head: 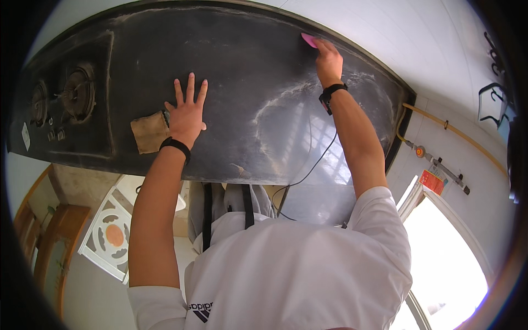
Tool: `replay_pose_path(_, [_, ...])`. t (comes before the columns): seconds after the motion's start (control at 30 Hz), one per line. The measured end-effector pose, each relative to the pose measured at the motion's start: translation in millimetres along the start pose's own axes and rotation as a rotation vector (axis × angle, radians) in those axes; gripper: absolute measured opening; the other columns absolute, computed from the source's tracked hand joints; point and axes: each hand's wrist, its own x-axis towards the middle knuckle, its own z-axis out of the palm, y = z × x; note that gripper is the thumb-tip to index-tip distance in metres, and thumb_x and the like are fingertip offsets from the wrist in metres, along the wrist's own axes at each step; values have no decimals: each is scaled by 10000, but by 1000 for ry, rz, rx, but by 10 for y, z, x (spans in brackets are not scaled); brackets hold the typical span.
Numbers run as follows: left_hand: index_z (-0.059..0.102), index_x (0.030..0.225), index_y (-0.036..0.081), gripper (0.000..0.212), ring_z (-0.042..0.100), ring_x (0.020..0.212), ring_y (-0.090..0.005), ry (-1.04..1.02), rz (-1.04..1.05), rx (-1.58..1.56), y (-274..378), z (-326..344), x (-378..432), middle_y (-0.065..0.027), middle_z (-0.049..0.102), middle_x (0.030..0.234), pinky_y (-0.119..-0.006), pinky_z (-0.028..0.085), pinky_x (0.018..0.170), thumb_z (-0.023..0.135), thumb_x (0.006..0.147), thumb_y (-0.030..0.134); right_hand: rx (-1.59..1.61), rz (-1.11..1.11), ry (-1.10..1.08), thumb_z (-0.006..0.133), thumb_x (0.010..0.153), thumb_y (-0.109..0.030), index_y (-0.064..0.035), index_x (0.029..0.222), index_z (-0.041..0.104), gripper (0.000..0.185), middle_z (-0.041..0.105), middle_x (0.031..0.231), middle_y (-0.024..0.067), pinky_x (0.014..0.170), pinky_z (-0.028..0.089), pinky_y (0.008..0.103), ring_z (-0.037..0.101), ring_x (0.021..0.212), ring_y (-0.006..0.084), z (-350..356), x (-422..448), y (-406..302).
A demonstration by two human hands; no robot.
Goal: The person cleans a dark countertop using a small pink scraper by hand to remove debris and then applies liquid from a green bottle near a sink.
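Palm down with fingers spread, my left hand [187, 117] rests on the black countertop [231, 103]. Partly behind it lies a rough-edged brown sheet [149, 133], either cardboard or cloth. My right hand [329, 60] reaches to the counter's far edge near the wall and grips a small flat pink piece [309, 40]. Its free end touches or nearly touches the counter; fingers cover the rest, so I cannot tell its kind. Pale, whitish residue [284, 93] curves across the counter below my right hand.
Two gas burners [77, 93] sit at the left of the counter. A thin black cable [315, 163] runs beside my right forearm and over the front edge. At the right wall are a yellow gas pipe [458, 136], a valve [420, 151] and a bright window [441, 247].
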Motion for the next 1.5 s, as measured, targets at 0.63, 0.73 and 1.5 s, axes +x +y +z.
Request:
replay_pose_path(0.63, [134,1704,317,1308,97,1617,-460,34,4,6,58,-29,65,-81,-13,1787,-723,460,1118,960,692,261,-24,-37,29,600,853,60,-148,1176,769,420,766,1196,64,920,604,417,728,1082,300,-28,43,109])
replay_pose_path(0.73, [133,1704,316,1310,99,1616,-461,-3,-3,20,65,16,39,-83,-8,1786,-725,460,1116,960,690,258,-11,-43,35,596,848,63,-150,1180,767,430,763,1200,64,920,603,421,726,1079,306,-5,-9,127])
replay_pose_path(1.5, [141,1701,274,1312,71,1616,-474,53,54,5,441,-301,-129,-83,-23,1789,-746,437,1102,966,682,211,245,106,342,617,905,43,-77,1100,747,263,758,1078,159,870,597,454,721,986,389,-1133,-422,-423])
